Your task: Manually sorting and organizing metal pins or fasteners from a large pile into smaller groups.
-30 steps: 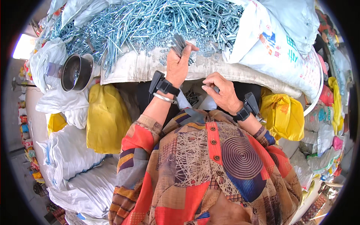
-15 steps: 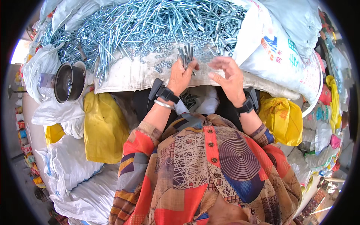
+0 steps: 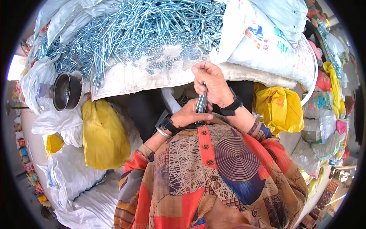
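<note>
Rods (image 3: 201, 103) in left hand (image 3: 189, 115) (green lettering (image 3: 282, 46) on white sack (image 3: 267, 63))

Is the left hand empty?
No, the left hand is wrapped around a bundle of metal rods.

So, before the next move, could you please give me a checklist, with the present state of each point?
1. Left hand holding the metal rods: ok.
2. Right hand at their upper end: ok.
3. Right hand gripping them firmly: cannot tell.
4. Rod ends level: cannot tell.
5. Small ring-shaped pieces gathered up: not ok, many lie scattered on the cloth.
6. Dark pan clear of both hands: ok.
</note>
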{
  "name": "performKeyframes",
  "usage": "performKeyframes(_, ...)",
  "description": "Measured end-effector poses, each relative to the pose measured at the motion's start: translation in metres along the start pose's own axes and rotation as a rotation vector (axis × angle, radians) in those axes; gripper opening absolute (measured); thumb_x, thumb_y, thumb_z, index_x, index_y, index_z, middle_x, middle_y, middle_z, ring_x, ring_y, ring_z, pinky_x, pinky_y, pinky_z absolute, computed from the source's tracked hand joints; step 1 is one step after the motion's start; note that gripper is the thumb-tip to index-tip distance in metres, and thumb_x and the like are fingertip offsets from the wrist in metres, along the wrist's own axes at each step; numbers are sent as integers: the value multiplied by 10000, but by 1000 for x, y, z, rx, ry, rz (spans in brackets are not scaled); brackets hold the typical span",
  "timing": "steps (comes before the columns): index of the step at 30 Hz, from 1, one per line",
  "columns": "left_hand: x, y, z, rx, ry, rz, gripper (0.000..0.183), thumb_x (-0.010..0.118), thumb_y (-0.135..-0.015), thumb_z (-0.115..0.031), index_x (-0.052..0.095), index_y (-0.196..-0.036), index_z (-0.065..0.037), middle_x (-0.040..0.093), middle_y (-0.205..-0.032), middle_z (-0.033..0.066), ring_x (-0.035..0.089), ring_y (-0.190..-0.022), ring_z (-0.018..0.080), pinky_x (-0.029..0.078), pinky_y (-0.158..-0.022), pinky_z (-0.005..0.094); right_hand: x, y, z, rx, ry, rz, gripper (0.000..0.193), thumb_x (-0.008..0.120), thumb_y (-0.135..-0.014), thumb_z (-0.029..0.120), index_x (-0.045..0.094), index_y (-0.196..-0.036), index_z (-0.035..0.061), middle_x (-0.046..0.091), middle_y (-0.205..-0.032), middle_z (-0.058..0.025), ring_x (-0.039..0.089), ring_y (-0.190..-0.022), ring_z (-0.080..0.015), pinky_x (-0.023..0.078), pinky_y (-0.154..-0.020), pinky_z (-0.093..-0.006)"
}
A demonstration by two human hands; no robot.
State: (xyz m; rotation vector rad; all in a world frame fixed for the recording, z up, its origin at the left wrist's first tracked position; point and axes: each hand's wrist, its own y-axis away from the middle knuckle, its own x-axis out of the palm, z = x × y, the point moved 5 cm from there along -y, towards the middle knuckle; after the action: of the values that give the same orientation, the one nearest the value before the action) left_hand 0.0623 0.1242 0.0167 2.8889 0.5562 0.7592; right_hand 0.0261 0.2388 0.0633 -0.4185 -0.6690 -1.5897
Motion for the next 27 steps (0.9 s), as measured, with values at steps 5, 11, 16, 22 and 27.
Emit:
performKeyframes(5, 3, 3, 6, 29, 9, -81, 188, 675, -938, -188, 572, -978, -36, 602, -765, 29, 592, -628, 110, 496, -569, 244, 8, 9, 12, -117, -57, -6, 199, 672, -933, 136, 575, -1059, 16, 565, -696, -39, 512, -503, -115, 403, -444, -257)
performKeyframes(11, 0, 12, 10, 54, 228, -67, 211, 639, -971, -266, 544, -948, -79, 491, -661, -17, 399, -509, 59, 294, -440, 215, 16, 18, -6, -64, 16, 53, 411, 594, -989, 255, 501, -1291, -7, 650, -885, -96, 638, -740, -186, 538, -676, -308)
performKeyframes(16, -14, 28, 3, 189, 60, -346, 218, 619, -982, -275, 522, -984, -80, 489, -655, -31, 425, -527, 47, 328, -448, 217, 26, 21, -9, -37, 129, 64, 493, 469, -1035, 393, 499, -1310, -15, 644, -958, -107, 656, -851, -210, 552, -798, -346)
performKeyframes(22, -61, 53, -20, 286, -119, -694, 205, 655, -958, -213, 544, -841, -87, 527, -620, -35, 434, -493, 36, 335, -438, 209, -4, -14, -6, -201, 592, 57, 436, 457, -1045, 336, 532, -1306, -5, 636, -1142, -119, 625, -1057, -193, 490, -947, -323)
performKeyframes(27, -120, 75, -41, 341, -175, -831, 255, 602, -990, -253, 531, -798, -99, 513, -619, -26, 420, -478, 47, 305, -418, 211, 2, -56, -12, -586, 1425, 15, 416, 589, -958, 269, 547, -1232, -41, 616, -1174, -223, 619, -1088, -327, 482, -952, -420)
